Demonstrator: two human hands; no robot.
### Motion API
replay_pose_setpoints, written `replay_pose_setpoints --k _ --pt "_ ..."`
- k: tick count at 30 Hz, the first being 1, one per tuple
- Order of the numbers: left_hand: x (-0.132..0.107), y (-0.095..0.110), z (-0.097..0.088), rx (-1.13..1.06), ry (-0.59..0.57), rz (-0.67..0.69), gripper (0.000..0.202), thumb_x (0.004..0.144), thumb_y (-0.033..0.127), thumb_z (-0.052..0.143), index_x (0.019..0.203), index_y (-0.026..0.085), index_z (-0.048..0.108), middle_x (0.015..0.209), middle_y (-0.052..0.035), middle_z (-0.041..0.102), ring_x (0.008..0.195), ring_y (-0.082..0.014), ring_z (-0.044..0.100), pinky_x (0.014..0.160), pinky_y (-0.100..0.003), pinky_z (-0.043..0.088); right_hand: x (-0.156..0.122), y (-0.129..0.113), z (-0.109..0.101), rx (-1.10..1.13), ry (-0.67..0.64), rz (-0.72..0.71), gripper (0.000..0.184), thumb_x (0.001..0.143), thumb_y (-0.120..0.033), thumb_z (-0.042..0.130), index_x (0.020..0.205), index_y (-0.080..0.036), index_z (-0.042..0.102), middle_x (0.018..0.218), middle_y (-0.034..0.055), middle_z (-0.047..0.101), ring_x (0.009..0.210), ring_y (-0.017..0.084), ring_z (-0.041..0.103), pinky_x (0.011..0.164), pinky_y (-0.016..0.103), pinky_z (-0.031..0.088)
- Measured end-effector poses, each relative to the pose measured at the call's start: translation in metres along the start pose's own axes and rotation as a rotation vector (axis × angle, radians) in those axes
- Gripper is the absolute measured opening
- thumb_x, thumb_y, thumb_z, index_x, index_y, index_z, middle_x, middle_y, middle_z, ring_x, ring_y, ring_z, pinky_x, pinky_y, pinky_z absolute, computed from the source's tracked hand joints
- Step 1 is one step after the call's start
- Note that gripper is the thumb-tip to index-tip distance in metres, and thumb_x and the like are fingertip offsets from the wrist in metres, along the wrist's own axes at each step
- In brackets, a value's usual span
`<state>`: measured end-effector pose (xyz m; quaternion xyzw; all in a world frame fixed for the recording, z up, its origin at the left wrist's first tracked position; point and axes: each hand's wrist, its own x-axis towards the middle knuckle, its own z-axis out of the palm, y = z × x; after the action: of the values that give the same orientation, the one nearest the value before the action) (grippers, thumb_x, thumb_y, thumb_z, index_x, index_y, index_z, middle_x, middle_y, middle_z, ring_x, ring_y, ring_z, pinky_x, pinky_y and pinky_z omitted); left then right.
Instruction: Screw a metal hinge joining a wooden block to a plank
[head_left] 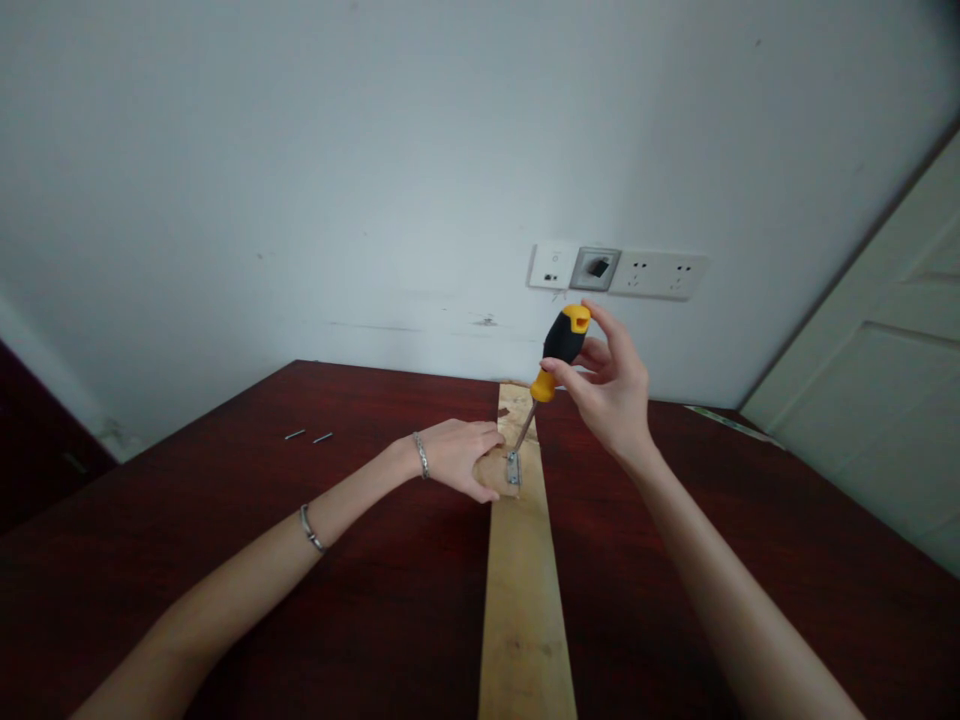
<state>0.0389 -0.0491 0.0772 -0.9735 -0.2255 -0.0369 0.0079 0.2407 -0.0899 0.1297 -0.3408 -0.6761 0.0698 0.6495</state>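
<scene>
My right hand [611, 385] grips a yellow and black screwdriver [564, 338] by its handle, fingers and thumb on either side. The tool tilts, its shaft running down to the upper end of a small metal bracket [513, 468]. That bracket lies on a thin brown wooden piece [492, 470], which rests on a long pale plank [519, 600]. From the left, my left hand [461, 455] holds the brown piece against the plank, thumb at its near side and fingers at its far side. Whether a screw sits under the screwdriver's tip is too small to tell.
Two screws or nails [322, 438] lie on the dark red table [360, 620] to the left. Behind the table rises a white wall with sockets [660, 275] and a switch plate. A pale door [877, 380] stands at the right, near a thin strip [735, 424] on the table edge.
</scene>
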Motion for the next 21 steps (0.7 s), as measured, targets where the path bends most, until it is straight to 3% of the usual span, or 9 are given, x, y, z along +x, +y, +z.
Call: replay_pose_setpoints --k 21 --pt "0.0012 0.0026 -0.0021 0.001 -0.019 -0.018 0.063 0.066 0.06 0.066 0.11 0.017 0.052 0.108 -0.008 0.061 0.091 -0.0242 0.062 0.071 -0.03 0.048 -0.0019 -0.0005 0.0009 -0.04 -0.029 0.002 0.07 0.076 -0.043 0.068 0.137 -0.026 0.038 0.097 0.0056 0.063 0.077 0.018 0.062 0.058 0.031 0.059"
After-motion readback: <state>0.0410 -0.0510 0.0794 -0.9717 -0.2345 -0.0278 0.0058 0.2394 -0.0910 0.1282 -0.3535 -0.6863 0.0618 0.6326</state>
